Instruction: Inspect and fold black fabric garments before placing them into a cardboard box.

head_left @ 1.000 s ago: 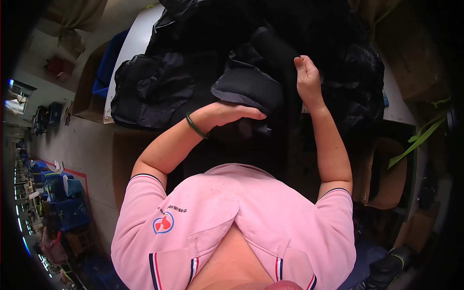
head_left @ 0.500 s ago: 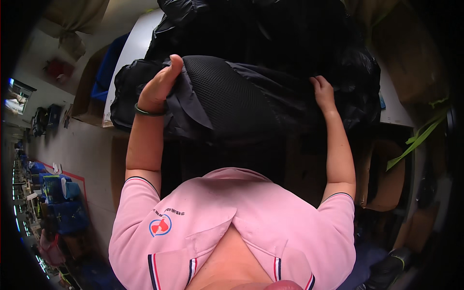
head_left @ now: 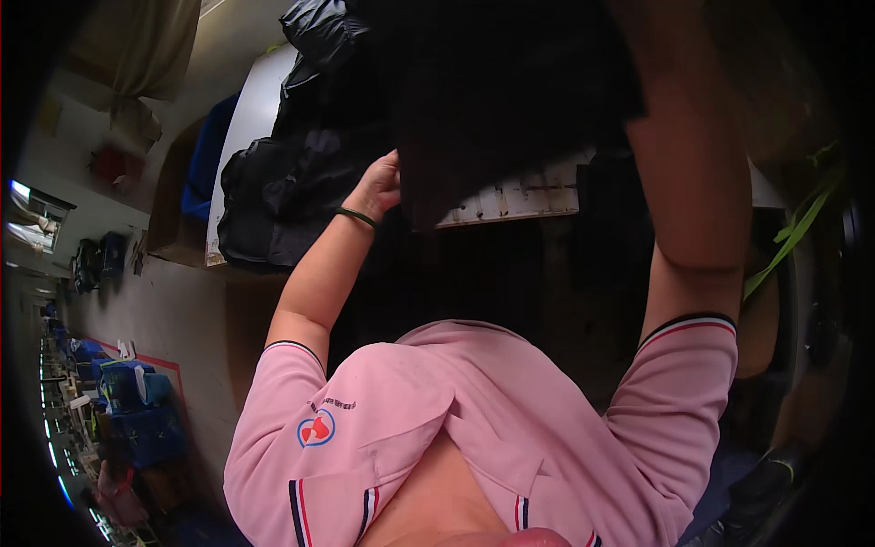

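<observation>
a pink polo shirt (head_left: 547, 410) with short sleeves and an open neck covers the torso. at ten o'clock the left sleeve (head_left: 278, 378) ends in a narrow striped hem; at two o'clock the right sleeve (head_left: 670, 392) shows its bands clearly, dark, white and red. at eight o'clock the collar (head_left: 333, 501) repeats such stripes along its edges. at nine o'clock sits a red emblem (head_left: 315, 428) ringed in blue, with small dark lettering (head_left: 335, 404) towards one o'clock of it. at eleven o'clock a slim dark green bangle (head_left: 357, 217) circles the left wrist (head_left: 366, 202)
</observation>
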`<control>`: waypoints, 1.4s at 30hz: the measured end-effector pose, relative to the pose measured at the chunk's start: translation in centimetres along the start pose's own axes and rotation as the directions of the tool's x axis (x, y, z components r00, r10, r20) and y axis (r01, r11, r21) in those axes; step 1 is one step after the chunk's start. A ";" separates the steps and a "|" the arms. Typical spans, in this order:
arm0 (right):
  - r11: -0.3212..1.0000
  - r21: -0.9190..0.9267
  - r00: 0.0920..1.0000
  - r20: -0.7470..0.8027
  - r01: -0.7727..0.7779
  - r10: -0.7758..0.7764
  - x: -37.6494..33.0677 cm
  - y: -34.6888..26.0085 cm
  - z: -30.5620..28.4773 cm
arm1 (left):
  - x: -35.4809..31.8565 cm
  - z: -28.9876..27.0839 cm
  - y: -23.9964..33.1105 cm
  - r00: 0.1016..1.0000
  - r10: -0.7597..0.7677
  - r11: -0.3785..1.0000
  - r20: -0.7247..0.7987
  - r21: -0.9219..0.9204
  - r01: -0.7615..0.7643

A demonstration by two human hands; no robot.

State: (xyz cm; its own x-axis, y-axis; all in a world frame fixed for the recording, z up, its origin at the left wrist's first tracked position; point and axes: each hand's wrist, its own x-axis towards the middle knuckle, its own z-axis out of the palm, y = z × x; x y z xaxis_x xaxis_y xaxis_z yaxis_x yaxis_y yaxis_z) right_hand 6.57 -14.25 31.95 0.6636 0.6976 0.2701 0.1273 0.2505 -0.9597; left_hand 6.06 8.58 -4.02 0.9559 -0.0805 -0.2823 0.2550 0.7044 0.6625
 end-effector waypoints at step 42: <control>0.842 -0.102 0.784 -0.437 -0.529 0.440 -4.5 39.5 5.8 | -6.4 -8.9 -0.3 0.948 0.211 -0.444 0.240 0.887 -0.126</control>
State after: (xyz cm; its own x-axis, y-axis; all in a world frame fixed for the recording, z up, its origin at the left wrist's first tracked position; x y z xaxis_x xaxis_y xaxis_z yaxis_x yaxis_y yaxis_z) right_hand 4.33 -3.65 -6.76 0.8990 0.3637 -0.2438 -0.1684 -0.2267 -0.9593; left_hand -1.41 15.20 -8.61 0.9945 -0.0972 0.0388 -0.1047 -0.9282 0.3571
